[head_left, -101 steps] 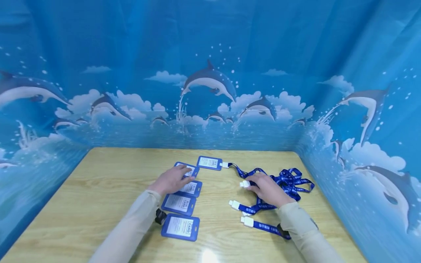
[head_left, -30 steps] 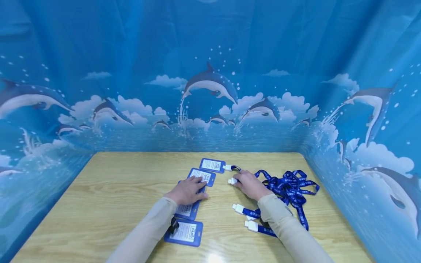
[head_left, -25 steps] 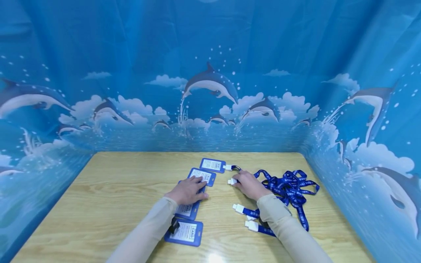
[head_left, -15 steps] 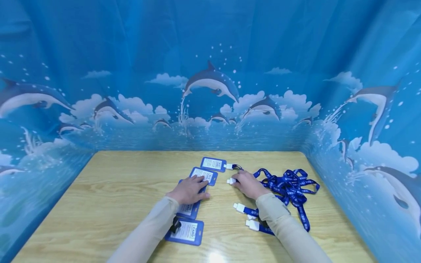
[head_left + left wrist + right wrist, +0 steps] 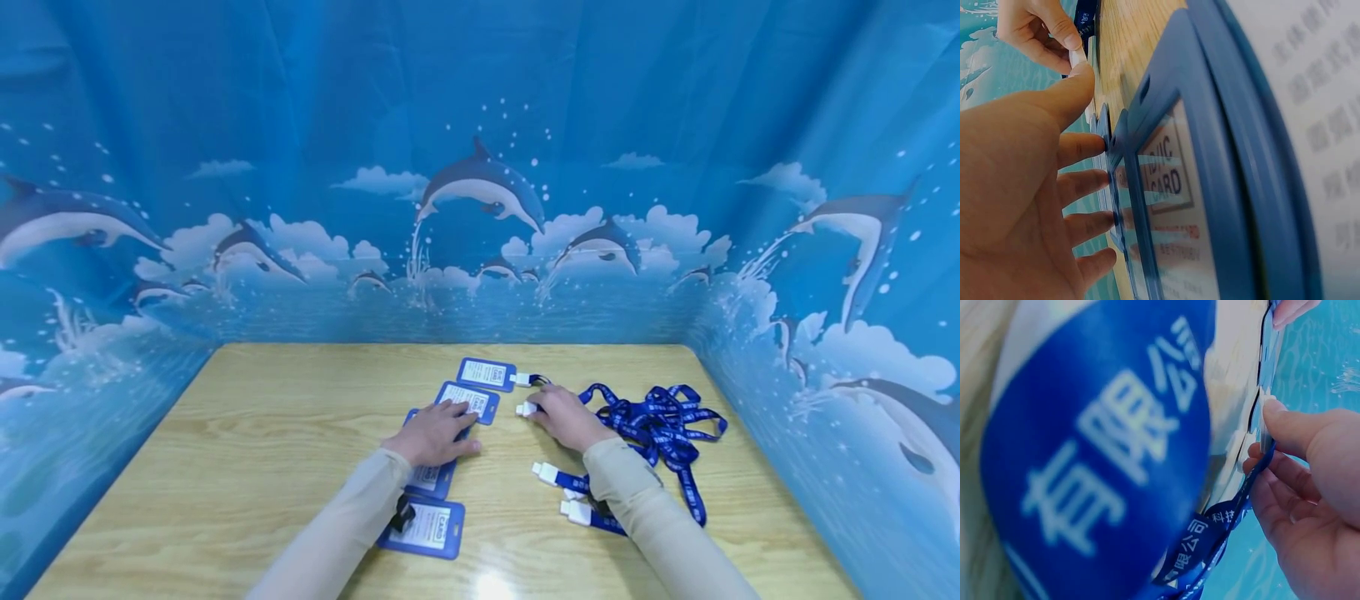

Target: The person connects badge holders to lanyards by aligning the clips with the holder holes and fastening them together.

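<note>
My left hand (image 5: 431, 435) rests its straight, spread fingertips on a blue badge holder (image 5: 486, 408) with a white card inside. In the left wrist view those fingers (image 5: 1088, 185) lie flat against the holder's face, the thumb apart. My right hand (image 5: 567, 421) pinches the white plastic clip (image 5: 524, 409) of a blue lanyard between thumb and fingers. A short gap separates this clip from the slotted end of the holder. Printed lanyard strap (image 5: 1191, 544) trails from under the right hand in the right wrist view.
A badge holder (image 5: 483, 374) joined to a lanyard clip (image 5: 521, 379) lies at the back. More holders, including one in front (image 5: 431, 529), lie beneath the left arm. Two loose clips, the back one (image 5: 546, 472) and front one (image 5: 576, 512), and tangled lanyards (image 5: 660, 421) lie right.
Since the earliest frame, my left hand has slid the badge holder rightward, and my right hand has brought the pinched clip leftward toward it. Over the last second both have barely shifted.
</note>
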`<action>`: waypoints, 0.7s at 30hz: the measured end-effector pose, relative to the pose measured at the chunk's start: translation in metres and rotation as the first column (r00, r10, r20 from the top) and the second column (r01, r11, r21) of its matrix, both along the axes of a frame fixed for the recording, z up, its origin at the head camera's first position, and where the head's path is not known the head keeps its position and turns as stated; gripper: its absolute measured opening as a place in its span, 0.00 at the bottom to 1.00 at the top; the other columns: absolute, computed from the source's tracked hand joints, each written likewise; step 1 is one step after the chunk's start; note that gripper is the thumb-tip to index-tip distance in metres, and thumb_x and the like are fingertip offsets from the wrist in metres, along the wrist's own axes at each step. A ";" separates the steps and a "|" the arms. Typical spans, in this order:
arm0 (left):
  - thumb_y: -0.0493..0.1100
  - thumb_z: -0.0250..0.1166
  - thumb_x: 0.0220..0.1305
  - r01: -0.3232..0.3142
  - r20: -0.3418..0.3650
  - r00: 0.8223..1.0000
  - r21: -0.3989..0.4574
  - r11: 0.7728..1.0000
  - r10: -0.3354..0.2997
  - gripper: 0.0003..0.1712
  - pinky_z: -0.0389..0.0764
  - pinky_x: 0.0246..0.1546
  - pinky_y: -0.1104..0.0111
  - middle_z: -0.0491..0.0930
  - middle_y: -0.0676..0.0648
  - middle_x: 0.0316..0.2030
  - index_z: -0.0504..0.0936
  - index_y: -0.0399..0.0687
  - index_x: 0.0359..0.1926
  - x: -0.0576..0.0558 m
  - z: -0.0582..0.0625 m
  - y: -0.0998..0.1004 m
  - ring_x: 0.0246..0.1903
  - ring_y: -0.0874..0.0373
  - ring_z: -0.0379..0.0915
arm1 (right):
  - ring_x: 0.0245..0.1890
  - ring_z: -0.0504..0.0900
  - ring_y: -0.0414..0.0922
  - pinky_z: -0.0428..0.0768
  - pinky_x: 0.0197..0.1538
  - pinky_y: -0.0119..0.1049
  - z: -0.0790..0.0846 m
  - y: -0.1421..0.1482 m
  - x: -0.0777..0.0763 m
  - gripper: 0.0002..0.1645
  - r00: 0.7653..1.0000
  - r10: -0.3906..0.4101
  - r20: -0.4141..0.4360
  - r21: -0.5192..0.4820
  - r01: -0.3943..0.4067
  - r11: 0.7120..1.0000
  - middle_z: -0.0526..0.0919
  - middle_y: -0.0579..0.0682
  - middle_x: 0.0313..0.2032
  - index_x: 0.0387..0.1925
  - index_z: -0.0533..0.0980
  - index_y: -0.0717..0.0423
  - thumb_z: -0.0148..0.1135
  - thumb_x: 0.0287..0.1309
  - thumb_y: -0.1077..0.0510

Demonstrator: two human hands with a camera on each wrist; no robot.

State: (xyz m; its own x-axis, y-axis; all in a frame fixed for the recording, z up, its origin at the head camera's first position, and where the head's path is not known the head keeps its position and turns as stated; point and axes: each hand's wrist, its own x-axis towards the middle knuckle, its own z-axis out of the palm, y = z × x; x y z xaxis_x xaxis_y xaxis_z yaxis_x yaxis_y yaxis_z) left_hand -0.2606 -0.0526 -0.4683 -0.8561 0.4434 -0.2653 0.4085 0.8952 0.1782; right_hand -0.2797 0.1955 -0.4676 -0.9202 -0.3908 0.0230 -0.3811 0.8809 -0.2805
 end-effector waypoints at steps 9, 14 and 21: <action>0.71 0.50 0.71 0.026 -0.036 0.999 0.008 1.000 -0.026 0.42 0.55 0.77 0.46 0.58 0.48 0.77 0.63 0.55 0.76 0.002 -0.002 0.003 0.77 0.46 0.52 | 0.55 0.82 0.54 0.81 0.62 0.49 -0.003 -0.008 -0.001 0.19 1.000 0.007 0.005 0.008 -0.007 1.000 0.85 0.57 0.52 0.55 0.82 0.60 0.68 0.64 0.57; 0.71 0.49 0.72 0.053 -0.061 0.997 0.007 0.999 -0.053 0.43 0.58 0.76 0.45 0.58 0.48 0.78 0.62 0.53 0.77 0.003 -0.003 0.005 0.77 0.45 0.52 | 0.57 0.82 0.55 0.80 0.64 0.50 -0.004 -0.010 -0.001 0.19 0.999 0.030 -0.018 -0.003 -0.030 1.000 0.85 0.58 0.54 0.54 0.82 0.61 0.68 0.64 0.57; 0.72 0.49 0.71 0.046 -0.065 0.997 0.010 0.999 -0.045 0.41 0.53 0.77 0.43 0.56 0.49 0.78 0.64 0.58 0.76 0.004 -0.005 0.008 0.78 0.40 0.47 | 0.53 0.83 0.53 0.80 0.61 0.50 -0.009 -0.011 -0.004 0.20 0.999 0.033 -0.022 -0.005 -0.033 0.999 0.85 0.56 0.50 0.54 0.82 0.60 0.68 0.64 0.55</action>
State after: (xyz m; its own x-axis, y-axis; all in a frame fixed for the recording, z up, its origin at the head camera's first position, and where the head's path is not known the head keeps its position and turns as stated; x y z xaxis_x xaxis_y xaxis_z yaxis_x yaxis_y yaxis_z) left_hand -0.2566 -0.0449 -0.4733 -0.8504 0.4848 -0.2045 0.4595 0.8736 0.1603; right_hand -0.2834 0.1843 -0.4767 -0.9062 -0.4204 0.0449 -0.4156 0.8664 -0.2769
